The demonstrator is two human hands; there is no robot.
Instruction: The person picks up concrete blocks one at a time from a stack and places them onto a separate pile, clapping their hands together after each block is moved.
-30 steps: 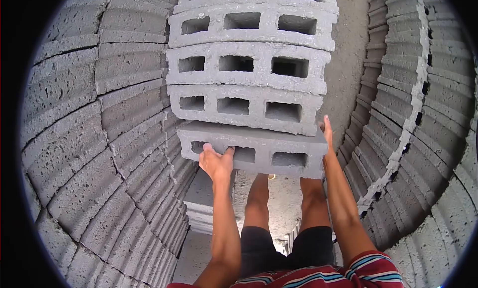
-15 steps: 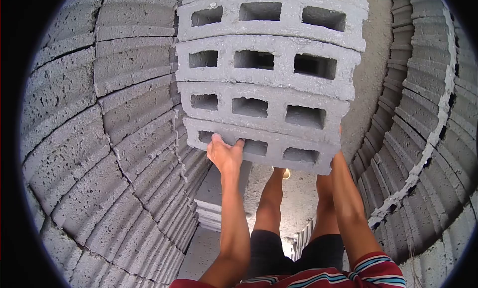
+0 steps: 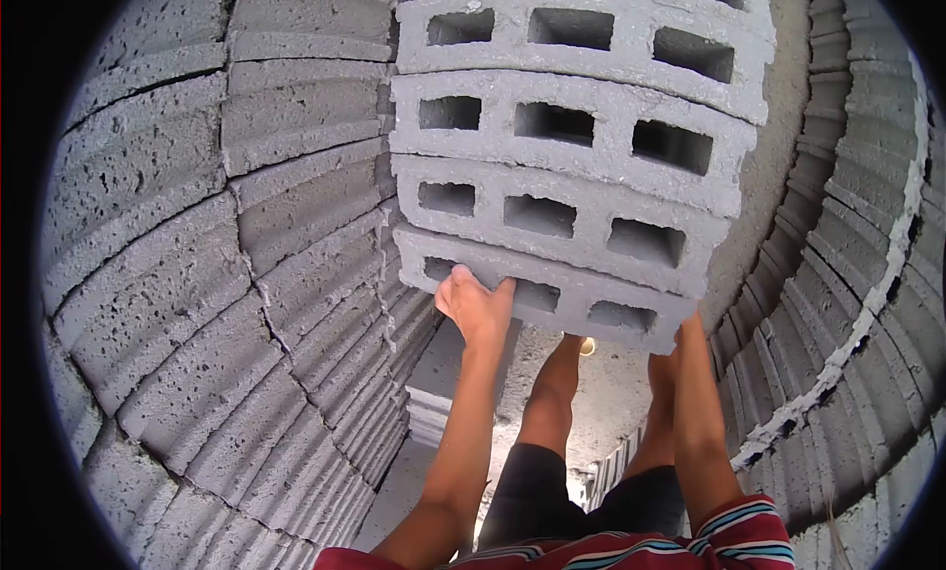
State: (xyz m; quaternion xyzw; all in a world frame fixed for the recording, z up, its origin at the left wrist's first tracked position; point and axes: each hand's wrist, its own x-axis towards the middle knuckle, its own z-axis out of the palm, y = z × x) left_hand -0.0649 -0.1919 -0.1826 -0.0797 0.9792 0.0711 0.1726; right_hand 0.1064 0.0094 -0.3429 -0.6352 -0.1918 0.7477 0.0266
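A grey hollow concrete block (image 3: 576, 289) with three cavities is the lowest one of a stack of blocks (image 3: 581, 127) in front of me. My left hand (image 3: 476, 307) grips its near left part, fingers hooked into the left cavity. My right hand (image 3: 687, 326) is under the block's right end, mostly hidden behind it; only the wrist and forearm show. The block is pressed up against the block above it.
A wall of stacked grey blocks (image 3: 227, 265) rises close on the left. Another curved stack (image 3: 847, 255) stands on the right. Below are my legs and bare concrete floor (image 3: 601, 393), with a low pile of blocks (image 3: 439, 393) at my left.
The held block has risen and moved away from me, closing up under the stack. Both arms have stretched further forward and the view has shifted right.
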